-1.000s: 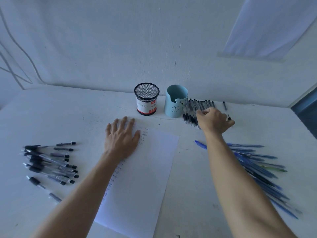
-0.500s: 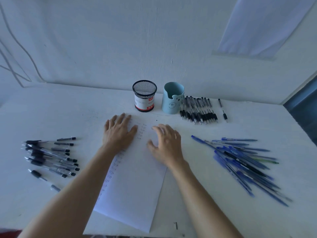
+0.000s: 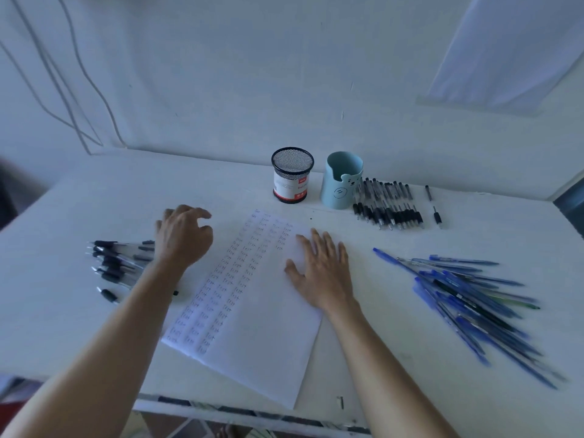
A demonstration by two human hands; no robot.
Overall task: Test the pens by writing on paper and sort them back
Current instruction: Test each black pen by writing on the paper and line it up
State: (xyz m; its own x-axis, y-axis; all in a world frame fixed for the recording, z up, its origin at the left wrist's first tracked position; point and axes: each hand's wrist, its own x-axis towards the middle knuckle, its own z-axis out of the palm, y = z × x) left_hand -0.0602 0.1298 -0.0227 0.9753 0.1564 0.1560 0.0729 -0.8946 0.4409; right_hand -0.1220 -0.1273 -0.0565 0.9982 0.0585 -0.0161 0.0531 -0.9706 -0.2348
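While flat on paper (image 3: 252,336), R hand (image 3: 322,273) splayed.

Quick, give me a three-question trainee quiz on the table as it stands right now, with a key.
1. True or false: the right hand lies flat on the paper.
2. What stands just left of the blue cup? A) black mesh cup B) a stapler C) a notebook
3. Fill in: the row of black pens lies beside the ____ cup.
Key: 1 true; 2 A; 3 blue.
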